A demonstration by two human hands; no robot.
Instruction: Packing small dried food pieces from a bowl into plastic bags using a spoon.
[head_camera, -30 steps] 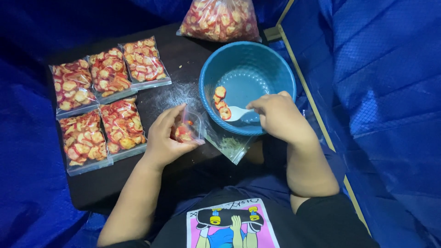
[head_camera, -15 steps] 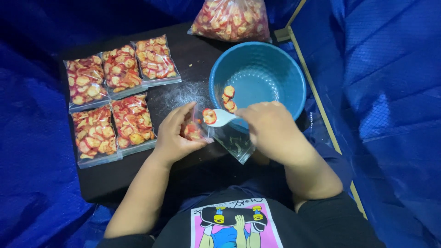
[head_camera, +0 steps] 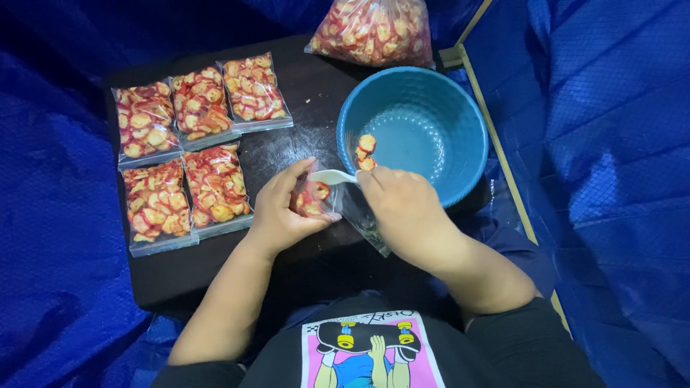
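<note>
Near the middle of the frame, the left hand (head_camera: 282,210) was curled around the mouth of a small clear bag (head_camera: 313,200), thumb and fingers pinching it open; a few red and yellow chips lay inside. The right hand (head_camera: 404,210) was closed on the handle of a white spoon (head_camera: 332,176), whose bowl pointed left and sat right at the bag's opening. The bag's lower end trailed down and to the right beneath the right hand. Just behind the hands, at upper right of centre, stood a blue bowl (head_camera: 445,122) with a few chips (head_camera: 365,152) against its left wall. Five filled bags (head_camera: 192,147) lay flat on the dark table (head_camera: 316,93) at the left. A big bag of chips (head_camera: 374,30) sat at the top edge.
</note>
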